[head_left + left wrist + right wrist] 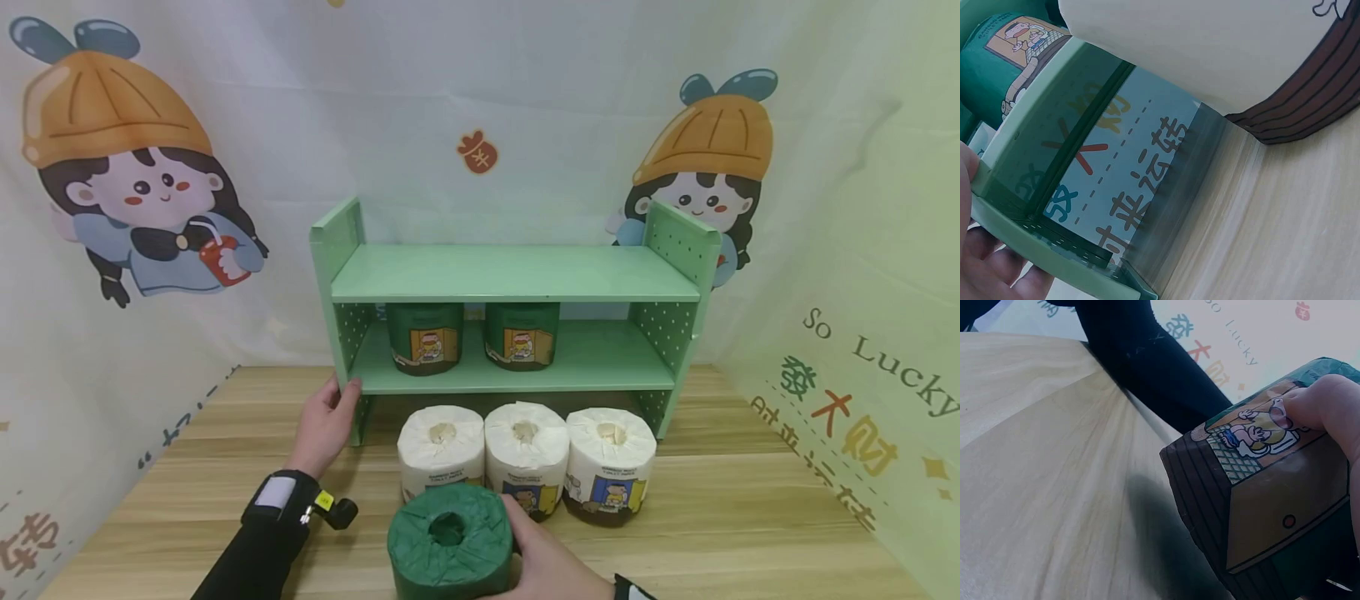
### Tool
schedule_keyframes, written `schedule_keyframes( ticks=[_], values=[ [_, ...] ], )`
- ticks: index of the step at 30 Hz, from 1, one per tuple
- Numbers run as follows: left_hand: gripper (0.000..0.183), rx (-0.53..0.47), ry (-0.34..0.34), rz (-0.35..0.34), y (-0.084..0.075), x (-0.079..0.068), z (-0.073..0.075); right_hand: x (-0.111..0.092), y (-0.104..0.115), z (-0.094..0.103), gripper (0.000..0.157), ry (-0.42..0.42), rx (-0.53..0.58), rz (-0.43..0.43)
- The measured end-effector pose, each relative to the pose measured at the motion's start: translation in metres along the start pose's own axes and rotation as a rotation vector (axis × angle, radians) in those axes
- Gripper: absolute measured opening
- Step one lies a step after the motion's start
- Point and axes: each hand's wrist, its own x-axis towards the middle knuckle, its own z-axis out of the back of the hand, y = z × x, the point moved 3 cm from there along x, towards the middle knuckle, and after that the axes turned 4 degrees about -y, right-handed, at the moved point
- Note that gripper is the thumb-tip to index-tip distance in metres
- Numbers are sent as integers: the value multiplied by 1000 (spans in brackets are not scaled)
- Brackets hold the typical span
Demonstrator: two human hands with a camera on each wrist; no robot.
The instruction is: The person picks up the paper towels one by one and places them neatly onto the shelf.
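My right hand (551, 557) grips a green-wrapped toilet paper roll (450, 554) from its right side, in front of the white rolls. In the right wrist view the thumb presses the roll's printed side, with its brown lower edge held over the wooden table. My left hand (324, 427) holds the left side panel of a light green two-tier shelf (517, 273). Its thumb and fingers lie on either side of a panel edge in the left wrist view. Two more green rolls, one left (425, 333) and one right (522, 337), stand on the lower board, tops hidden by the upper board.
White-wrapped toilet paper rolls stand in a row before the shelf: left (441, 446), middle (527, 450) and right (611, 454). The held roll overlaps the left one in the head view. A printed cloth (412, 108) hangs behind the wooden table (720, 533).
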Motion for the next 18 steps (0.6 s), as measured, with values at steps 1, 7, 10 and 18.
schedule_keyframes(
  ticks=[1, 7, 10, 18],
  values=[
    [53, -1, 1, -1, 0, 0, 0, 0, 1, 0, 81, 0, 0, 1],
    [53, -4, 0, 7, 2, 0, 0, -3, 10, 2, 80, 6, -8, 27],
    [53, 2, 1, 9, 2, 0, 0, -4, 16, 4, 81, 5, -12, 47],
    [53, -3, -4, 4, 0, 0, 0, -6, 33, 10, 87, 17, -23, 126]
  ],
)
